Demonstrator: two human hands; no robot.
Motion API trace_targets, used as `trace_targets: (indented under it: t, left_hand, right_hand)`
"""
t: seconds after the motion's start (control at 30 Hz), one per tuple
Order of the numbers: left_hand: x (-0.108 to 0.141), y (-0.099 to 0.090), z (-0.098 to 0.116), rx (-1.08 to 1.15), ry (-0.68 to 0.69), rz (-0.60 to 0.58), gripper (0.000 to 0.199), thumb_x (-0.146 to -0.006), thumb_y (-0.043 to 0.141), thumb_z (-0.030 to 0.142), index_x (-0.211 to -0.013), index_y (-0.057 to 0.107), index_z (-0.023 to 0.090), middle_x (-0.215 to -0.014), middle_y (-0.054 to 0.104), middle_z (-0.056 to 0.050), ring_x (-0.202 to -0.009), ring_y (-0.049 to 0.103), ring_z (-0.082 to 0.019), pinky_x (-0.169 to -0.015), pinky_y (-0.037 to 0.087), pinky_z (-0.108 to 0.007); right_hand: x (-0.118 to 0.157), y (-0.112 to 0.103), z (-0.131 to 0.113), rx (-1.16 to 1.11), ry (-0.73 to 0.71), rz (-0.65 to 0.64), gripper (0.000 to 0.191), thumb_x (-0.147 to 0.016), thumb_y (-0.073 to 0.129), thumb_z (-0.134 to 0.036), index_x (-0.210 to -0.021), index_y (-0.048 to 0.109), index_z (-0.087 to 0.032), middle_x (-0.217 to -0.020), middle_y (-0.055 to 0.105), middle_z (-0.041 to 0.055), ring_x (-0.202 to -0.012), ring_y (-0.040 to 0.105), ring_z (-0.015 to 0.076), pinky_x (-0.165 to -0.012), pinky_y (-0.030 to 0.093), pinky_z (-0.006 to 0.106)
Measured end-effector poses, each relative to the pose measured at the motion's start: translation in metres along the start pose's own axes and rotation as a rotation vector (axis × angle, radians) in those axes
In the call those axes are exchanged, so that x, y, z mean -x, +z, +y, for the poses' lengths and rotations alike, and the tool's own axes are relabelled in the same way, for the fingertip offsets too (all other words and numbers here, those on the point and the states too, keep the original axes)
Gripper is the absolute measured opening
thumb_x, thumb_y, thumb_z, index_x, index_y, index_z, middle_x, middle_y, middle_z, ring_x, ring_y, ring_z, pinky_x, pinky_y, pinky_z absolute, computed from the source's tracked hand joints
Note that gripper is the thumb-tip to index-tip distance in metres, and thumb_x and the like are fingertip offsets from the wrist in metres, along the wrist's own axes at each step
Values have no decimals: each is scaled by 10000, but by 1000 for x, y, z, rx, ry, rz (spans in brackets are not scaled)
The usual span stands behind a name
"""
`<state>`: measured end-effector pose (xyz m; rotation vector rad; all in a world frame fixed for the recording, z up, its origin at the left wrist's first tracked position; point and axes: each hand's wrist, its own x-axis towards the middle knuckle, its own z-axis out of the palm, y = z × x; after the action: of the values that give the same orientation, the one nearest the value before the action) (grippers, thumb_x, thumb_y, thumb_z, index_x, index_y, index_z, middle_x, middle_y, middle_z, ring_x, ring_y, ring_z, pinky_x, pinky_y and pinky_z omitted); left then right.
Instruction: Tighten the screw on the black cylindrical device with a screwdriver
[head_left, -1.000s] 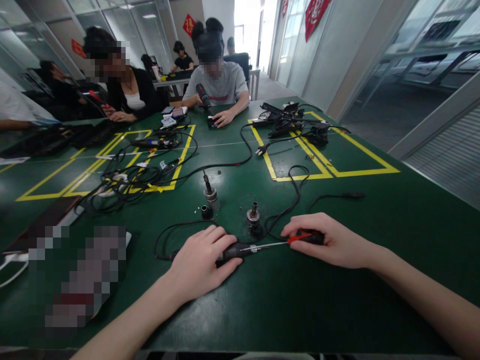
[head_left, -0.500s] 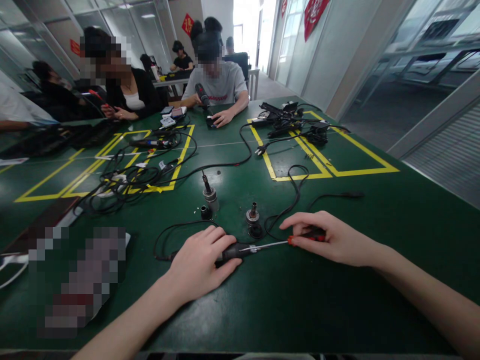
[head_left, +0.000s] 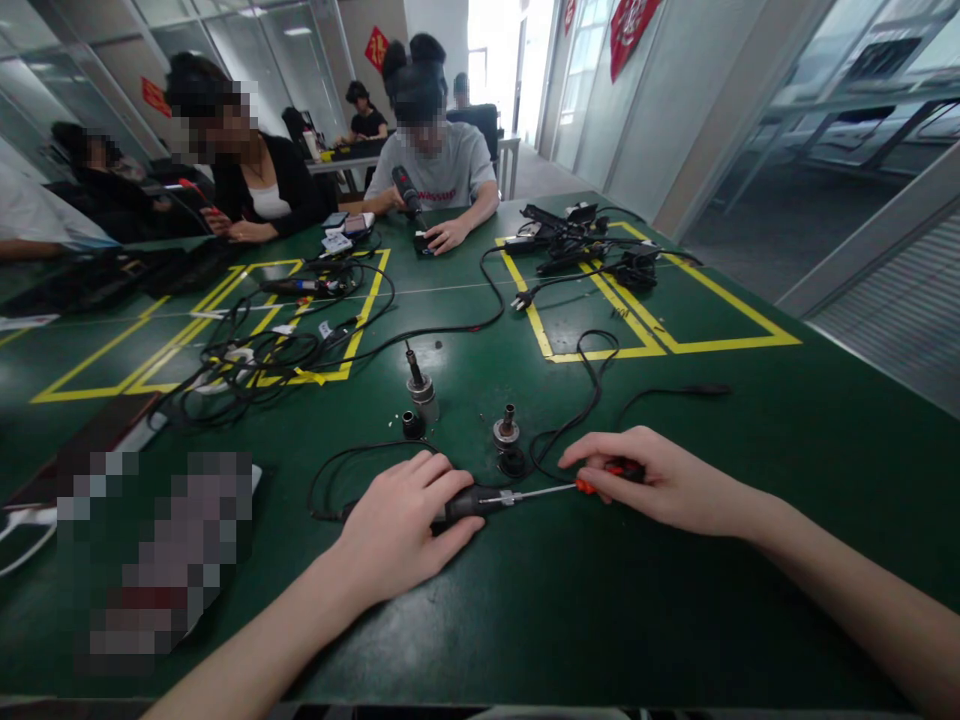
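Note:
My left hand (head_left: 409, 520) is closed over a dark, corded, tube-shaped tool body (head_left: 469, 503), pressing it to the green table (head_left: 570, 620). My right hand (head_left: 637, 475) grips the red and black handle of a screwdriver (head_left: 551, 490). Its thin metal shaft points left and its tip meets the metal end of the tool body. Just behind stands a metal part with a ring bearing and shaft (head_left: 507, 428), with a black ring (head_left: 512, 461) at its foot. Further left a larger metal cylinder with a thin spindle (head_left: 420, 388) stands upright, beside a small black cap (head_left: 412, 424).
Tangled black cables (head_left: 247, 350) lie at the left, across yellow tape outlines. More dark tools and cords (head_left: 570, 240) are heaped at the back right. A blurred-out long object (head_left: 172, 560) rests at the front left. Across the table a person (head_left: 442, 170) holds a power tool.
The screwdriver handle has turned a little in my right hand, its red part showing differently. My left hand and the tool body stay in place.

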<state>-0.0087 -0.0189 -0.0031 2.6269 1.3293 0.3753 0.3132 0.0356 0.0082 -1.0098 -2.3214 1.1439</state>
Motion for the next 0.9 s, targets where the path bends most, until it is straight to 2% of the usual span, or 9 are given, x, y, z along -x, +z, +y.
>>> trace_targets:
  t: [0.23, 0.37, 0.47, 0.57, 0.67, 0.77, 0.9]
  left_hand:
    - [0, -1, 0, 9, 1, 2, 232, -985, 789, 315, -1184, 730, 213, -1047, 740, -37, -952, 709, -246, -788, 576, -367]
    - [0, -1, 0, 0, -1, -1, 221, -991, 783, 331, -1171, 734, 212, -1037, 740, -38, -951, 704, -246, -788, 575, -365]
    - [0, -1, 0, -2, 2, 1, 218, -995, 776, 335, -1169, 734, 210, -1030, 738, -38, -948, 703, -244, -788, 576, -367]
    - [0, -1, 0, -3, 3, 4, 219, -998, 769, 332, -1179, 731, 214, -1035, 739, -39, -953, 702, -243, -787, 574, -363]
    - [0, 0, 0, -7, -1, 1, 218, -1002, 763, 338, -1181, 729, 219, -1040, 740, -40, -956, 702, -241, -786, 573, -359]
    - [0, 0, 0, -10, 0, -3, 207, -1004, 761, 342, -1170, 729, 222, -1040, 741, -38, -952, 703, -237, -789, 573, -357]
    - [0, 0, 0, -10, -1, -4, 206, -1011, 751, 346, -1175, 726, 223, -1036, 737, -37, -954, 703, -235, -794, 578, -356]
  right_hand:
    - [3, 1, 3, 45, -59, 38, 322, -978, 729, -450, -1150, 789, -184, -856, 736, 41, -681, 645, 174, -629, 516, 288]
    - [1, 4, 1, 87, -64, 15, 340, -1063, 592, -458, -1141, 793, -195, -747, 726, 22, -617, 635, 173, -619, 483, 293]
    - [0, 5, -1, 59, -50, -2, 399, -1113, 481, -464, -1149, 781, -204, -754, 737, 28, -615, 635, 171, -605, 467, 286]
    - [0, 3, -1, 28, -48, 2, 370, -1088, 549, -485, -1174, 768, -199, -745, 710, 14, -625, 615, 164, -612, 470, 280]
    - [1, 0, 1, -48, -7, 19, 366, -1014, 683, -497, -1207, 764, -196, -825, 729, 28, -691, 639, 176, -640, 506, 288]
    - [2, 0, 3, -68, 16, 48, 382, -944, 767, -497, -1176, 782, -194, -832, 713, 25, -678, 616, 173, -617, 502, 284]
    - [2, 2, 6, -3, 0, 43, 369, -1009, 681, -521, -1138, 795, -194, -760, 702, 18, -622, 589, 163, -575, 467, 277]
